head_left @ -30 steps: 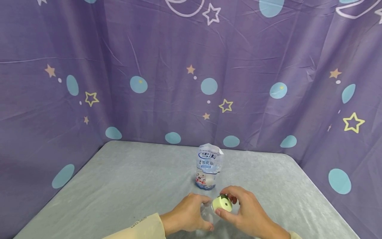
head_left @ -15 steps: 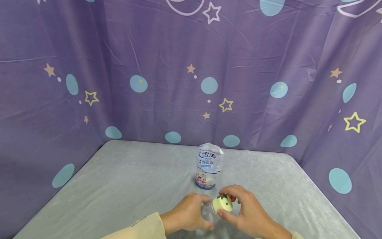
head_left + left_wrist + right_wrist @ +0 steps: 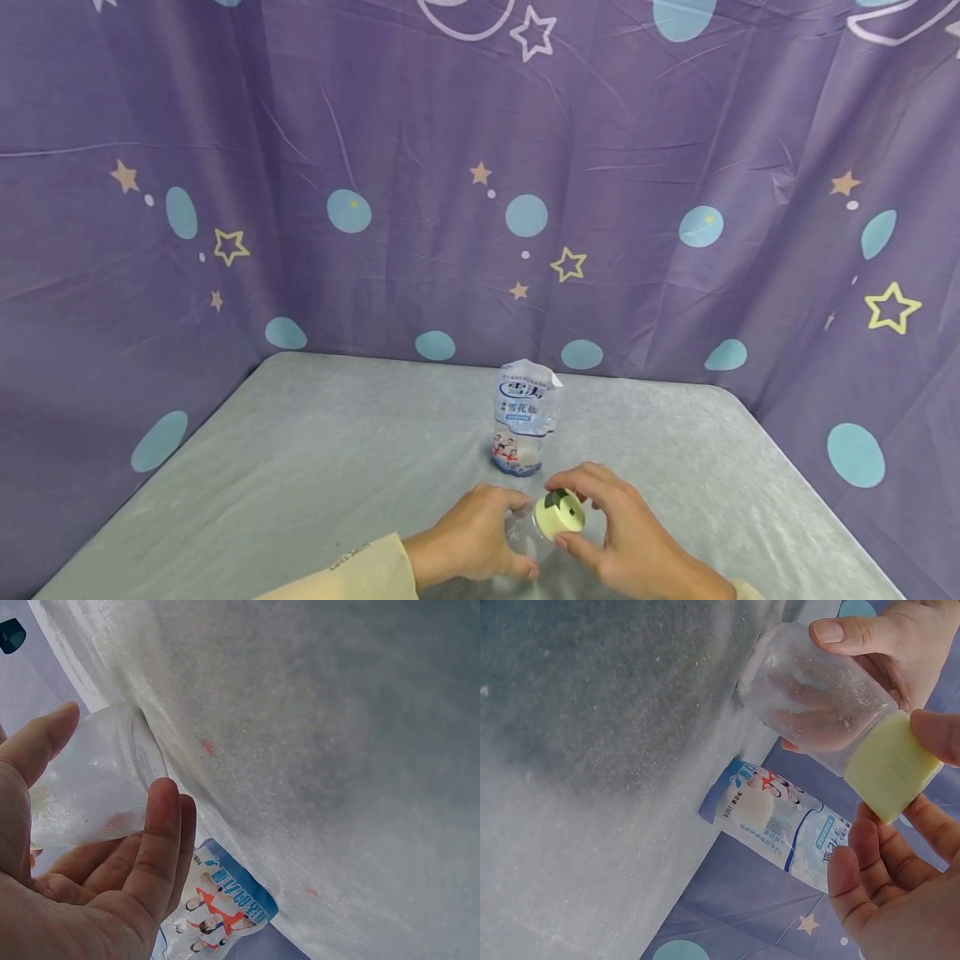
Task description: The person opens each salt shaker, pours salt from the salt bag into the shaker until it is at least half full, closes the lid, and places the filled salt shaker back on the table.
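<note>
A clear plastic bottle (image 3: pixel 810 690), empty-looking, stands near the table's front with its pale yellow-green cap (image 3: pixel 557 515) on top. My left hand (image 3: pixel 477 533) holds the bottle's body, thumb on one side and fingers round the other. In the left wrist view the bottle (image 3: pixel 94 776) shows between thumb and fingers. My right hand (image 3: pixel 622 533) pinches the cap between thumb and fingertips. A dark patch and a small square dark spot mark the cap in the head view. Through the clear wall, the right wrist view shows the left fingers behind the bottle.
A blue-and-white pouch (image 3: pixel 522 425) with printed lettering stands upright just beyond the hands. Grey cloth covers the table (image 3: pixel 360 450). A purple curtain (image 3: pixel 420 275) with stars and blue spots hangs behind the table and along both sides.
The cap has turned a little, its dark patch shifting left, while my right thumb and fingers moved round with it. My left hand and the pouch have stayed put.
</note>
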Available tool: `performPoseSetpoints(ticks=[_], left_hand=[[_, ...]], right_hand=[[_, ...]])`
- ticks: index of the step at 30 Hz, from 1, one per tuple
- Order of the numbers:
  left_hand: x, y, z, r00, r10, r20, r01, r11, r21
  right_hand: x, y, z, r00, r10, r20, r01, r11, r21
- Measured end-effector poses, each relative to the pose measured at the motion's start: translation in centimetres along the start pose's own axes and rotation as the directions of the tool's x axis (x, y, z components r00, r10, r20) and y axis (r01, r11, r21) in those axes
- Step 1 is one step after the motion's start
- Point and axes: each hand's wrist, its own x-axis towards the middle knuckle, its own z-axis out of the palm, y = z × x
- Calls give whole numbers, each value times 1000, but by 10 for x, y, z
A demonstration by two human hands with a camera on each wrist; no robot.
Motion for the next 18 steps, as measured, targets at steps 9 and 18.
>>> performPoseSetpoints(ticks=[9,18], left_hand=[[-1,0,0,1000,14,-8,-14,1000,2],[-2,1,0,999,26,-29,-25,999,40]], right_hand=[[0,0,0,998,-55,2,55,998,30],[1,0,4,993,-28,-113,22,998,-54]])
